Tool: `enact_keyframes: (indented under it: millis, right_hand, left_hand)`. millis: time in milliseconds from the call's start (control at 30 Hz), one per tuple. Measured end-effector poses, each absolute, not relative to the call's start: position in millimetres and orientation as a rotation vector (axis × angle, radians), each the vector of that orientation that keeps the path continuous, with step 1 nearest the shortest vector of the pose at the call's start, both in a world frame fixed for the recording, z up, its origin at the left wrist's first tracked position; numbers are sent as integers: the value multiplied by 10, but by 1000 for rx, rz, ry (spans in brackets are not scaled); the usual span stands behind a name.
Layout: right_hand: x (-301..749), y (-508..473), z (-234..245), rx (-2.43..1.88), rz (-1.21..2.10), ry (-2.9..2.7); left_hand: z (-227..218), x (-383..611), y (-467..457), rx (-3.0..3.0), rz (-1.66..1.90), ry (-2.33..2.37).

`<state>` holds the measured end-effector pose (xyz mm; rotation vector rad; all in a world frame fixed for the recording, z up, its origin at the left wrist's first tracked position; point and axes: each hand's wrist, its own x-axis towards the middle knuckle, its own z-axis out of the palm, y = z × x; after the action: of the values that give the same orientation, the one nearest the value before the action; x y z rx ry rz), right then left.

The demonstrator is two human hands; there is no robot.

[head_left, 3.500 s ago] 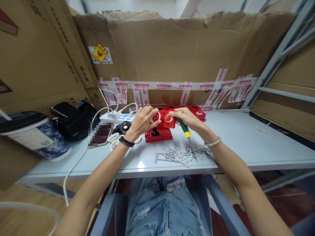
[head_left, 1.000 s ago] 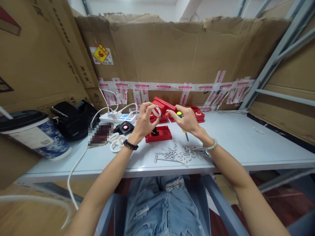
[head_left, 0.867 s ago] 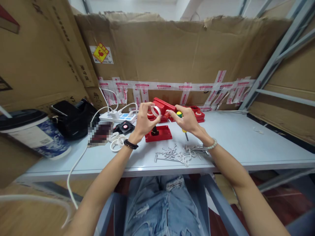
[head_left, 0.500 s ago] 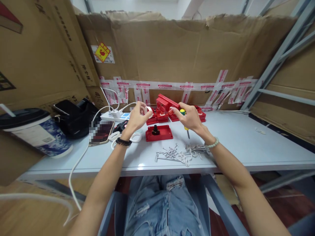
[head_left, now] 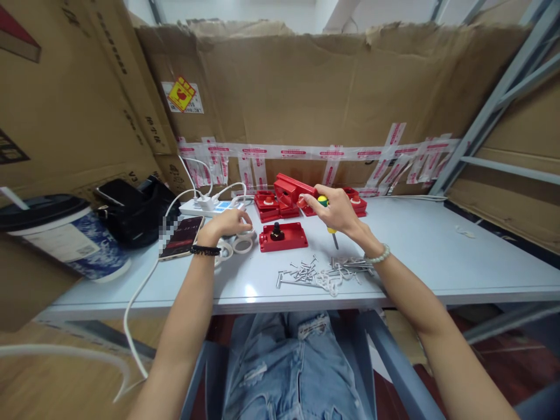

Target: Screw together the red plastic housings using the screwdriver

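Tabletop (head_left: pixel 431 242) room beside right hand (head_left: pixel 339 210)

pale table (head_left: pixel 411 251), screws (head_left: pixel 305 272) (near the front edge), white rings (head_left: pixel 242 252), red base (head_left: pixel 294 238), phone (head_left: pixel 184 238)

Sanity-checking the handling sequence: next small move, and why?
I'd probably bring the left hand over to steady the red housing. The right hand alone holds both it and the screwdriver, while the left is down at the white rings. Whether it pinches a ring isn't clear; if so, I'd set that down first.
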<state>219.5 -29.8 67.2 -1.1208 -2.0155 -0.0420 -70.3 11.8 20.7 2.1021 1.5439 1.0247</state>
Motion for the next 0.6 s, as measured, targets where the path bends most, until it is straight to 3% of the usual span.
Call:
enact_keyframes:
  millis: [133, 600]
  right_hand:
    - [2191, -313, 682, -1085, 22, -2013]
    - [2423, -36, 725, -841, 937, -1922]
  left_hand:
    - [302, -651, 8, 2303, 843, 1518]
    - [335, -91, -122, 2708, 1444, 953]
